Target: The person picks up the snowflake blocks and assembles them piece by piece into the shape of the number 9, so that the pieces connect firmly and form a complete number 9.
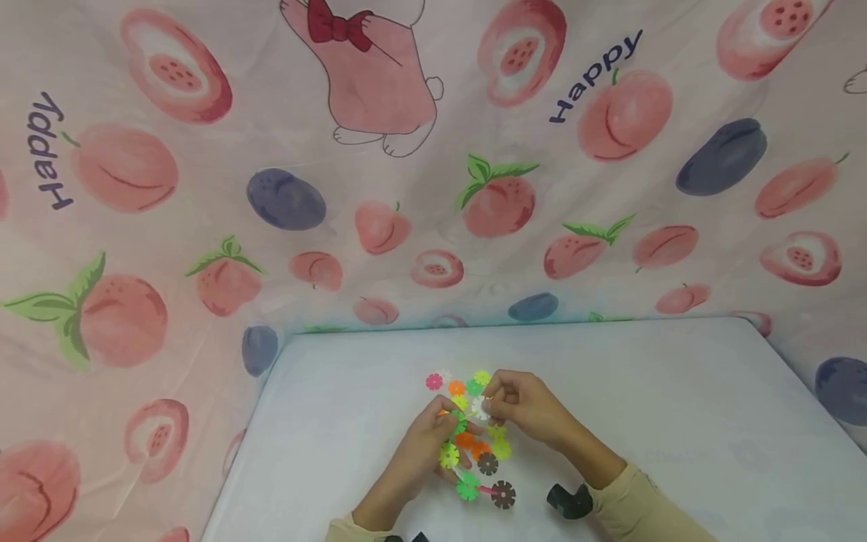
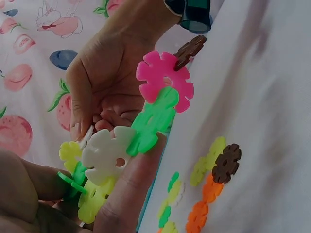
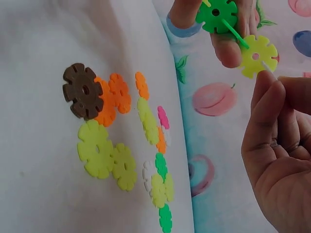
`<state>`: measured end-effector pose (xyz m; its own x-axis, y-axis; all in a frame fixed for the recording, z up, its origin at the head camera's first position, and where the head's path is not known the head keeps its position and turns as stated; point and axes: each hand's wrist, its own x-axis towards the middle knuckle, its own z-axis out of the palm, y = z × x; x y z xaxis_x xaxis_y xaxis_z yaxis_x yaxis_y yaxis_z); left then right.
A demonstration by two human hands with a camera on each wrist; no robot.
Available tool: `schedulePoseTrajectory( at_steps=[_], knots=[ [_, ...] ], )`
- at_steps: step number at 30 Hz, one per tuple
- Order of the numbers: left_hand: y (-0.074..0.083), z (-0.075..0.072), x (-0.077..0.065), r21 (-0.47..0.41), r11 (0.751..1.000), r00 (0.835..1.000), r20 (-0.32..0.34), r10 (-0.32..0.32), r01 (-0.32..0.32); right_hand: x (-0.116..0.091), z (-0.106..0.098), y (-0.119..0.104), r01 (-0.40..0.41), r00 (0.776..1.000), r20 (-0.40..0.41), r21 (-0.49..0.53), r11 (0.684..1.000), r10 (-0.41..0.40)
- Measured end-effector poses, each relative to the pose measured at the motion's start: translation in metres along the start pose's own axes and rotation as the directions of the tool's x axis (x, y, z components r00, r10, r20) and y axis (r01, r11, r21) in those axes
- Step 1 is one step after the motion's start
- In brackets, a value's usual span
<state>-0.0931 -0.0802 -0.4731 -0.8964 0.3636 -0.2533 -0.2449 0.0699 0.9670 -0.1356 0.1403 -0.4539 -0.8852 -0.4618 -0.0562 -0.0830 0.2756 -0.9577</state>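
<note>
A chain of slotted flower-shaped plastic discs hangs from my left hand [image 1: 418, 440], whose thumb and fingers grip it near its upper end. In the left wrist view the chain runs from a brown disc [image 2: 188, 52] through a pink disc [image 2: 170, 92], a green disc [image 2: 146, 127] and a white disc [image 2: 104, 158] to further yellow and green ones. My right hand [image 1: 531, 406] pinches another white disc [image 1: 479, 408] between thumb and fingertips. Seen edge-on in the right wrist view, it meets the end yellow disc [image 3: 252, 51]; how deep it sits in a slot I cannot tell.
Loose discs lie on the white table [image 1: 677, 421] around and beyond my hands: a brown disc [image 3: 82, 91], a yellow disc [image 3: 95, 148], a pink disc [image 1: 434, 382], orange and green ones. A dark, curved object [image 1: 569, 501] is beside my right sleeve. A fruit-print cloth [image 1: 406, 181] hangs behind.
</note>
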Motion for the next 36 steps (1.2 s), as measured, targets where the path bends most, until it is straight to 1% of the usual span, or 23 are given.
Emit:
schedulePoseTrajectory(
  at_steps=[2, 5, 8, 11, 17, 19, 22, 25, 28, 30, 34, 36],
  knots=[
    [0.0, 0.001, 0.0, 0.005, 1.0, 1.0, -0.005, -0.001, 0.001, 0.0, 0.0, 0.0, 0.005, 1.0, 0.003, 0.004, 1.0, -0.005],
    [0.0, 0.003, 0.0, -0.006, 1.0, 1.0, 0.005, -0.005, 0.005, 0.0, -0.001, 0.0, 0.01, 1.0, 0.01, 0.01, 1.0, -0.01],
    [-0.001, 0.003, 0.0, -0.023, 1.0, 0.999, 0.032, -0.012, 0.012, 0.0, 0.0, 0.003, 0.001, 1.0, 0.012, 0.018, 1.0, -0.002],
    [-0.002, 0.003, -0.002, -0.037, 0.999, 0.998, 0.061, -0.013, 0.015, 0.001, -0.001, 0.006, -0.018, 1.0, -0.002, 0.026, 0.999, 0.018],
    [-0.003, 0.0, -0.005, -0.07, 0.997, 0.993, 0.116, -0.005, 0.013, 0.006, -0.005, 0.012, -0.043, 0.999, -0.019, 0.052, 0.998, 0.044],
    [-0.002, -0.001, -0.005, -0.073, 0.997, 0.993, 0.116, -0.011, 0.02, 0.007, -0.007, 0.014, -0.038, 0.999, -0.015, 0.061, 0.997, 0.039],
    [-0.002, -0.002, -0.006, -0.063, 0.997, 0.995, 0.091, -0.028, 0.033, 0.007, -0.01, 0.016, -0.031, 0.999, -0.017, 0.075, 0.997, 0.032],
    [-0.003, -0.003, -0.006, -0.043, 0.998, 0.998, 0.057, -0.041, 0.043, 0.008, -0.015, 0.019, -0.028, 0.998, -0.048, 0.073, 0.997, 0.032],
    [-0.005, -0.005, -0.007, -0.051, 0.998, 0.998, 0.048, -0.042, 0.044, 0.01, -0.021, 0.025, -0.049, 0.994, -0.097, 0.057, 0.997, 0.054],
    [-0.005, -0.006, -0.007, -0.053, 0.998, 0.998, 0.049, -0.041, 0.043, 0.011, -0.025, 0.029, -0.068, 0.989, -0.13, 0.047, 0.997, 0.073],
    [-0.004, -0.007, -0.008, -0.08, 0.996, 0.996, 0.079, -0.03, 0.037, 0.016, -0.031, 0.038, -0.104, 0.976, -0.189, 0.038, 0.994, 0.11],
    [-0.004, -0.008, -0.009, -0.072, 0.997, 0.996, 0.085, -0.029, 0.035, 0.019, -0.034, 0.042, -0.125, 0.969, -0.214, 0.021, 0.992, 0.126]
  ],
)
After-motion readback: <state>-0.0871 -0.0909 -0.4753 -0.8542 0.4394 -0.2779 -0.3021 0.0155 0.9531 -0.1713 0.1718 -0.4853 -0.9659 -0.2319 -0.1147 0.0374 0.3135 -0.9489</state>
